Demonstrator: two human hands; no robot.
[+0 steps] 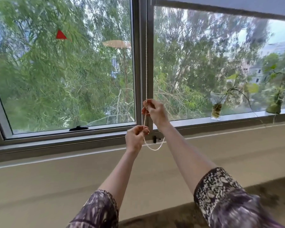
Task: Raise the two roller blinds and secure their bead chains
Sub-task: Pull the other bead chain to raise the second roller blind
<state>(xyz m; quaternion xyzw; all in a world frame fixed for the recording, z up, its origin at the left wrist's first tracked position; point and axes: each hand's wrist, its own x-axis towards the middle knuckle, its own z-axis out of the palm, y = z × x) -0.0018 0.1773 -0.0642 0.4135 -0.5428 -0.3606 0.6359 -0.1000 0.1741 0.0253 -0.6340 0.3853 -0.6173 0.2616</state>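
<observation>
Two hands work one bead chain (146, 63) hanging along the central window mullion (140, 71). The right hand (154, 111), higher, pinches the taut length; the left hand (135, 137), below, pinches the slack loop, probably steering it toward the small black chain clip (154, 139) on the frame. The right roller blind (229, 9) sits raised at top.

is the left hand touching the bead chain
Touching. The head view shows the left hand pinching the bead chain between its fingertips, just above the hanging loop, with no gap.
</observation>
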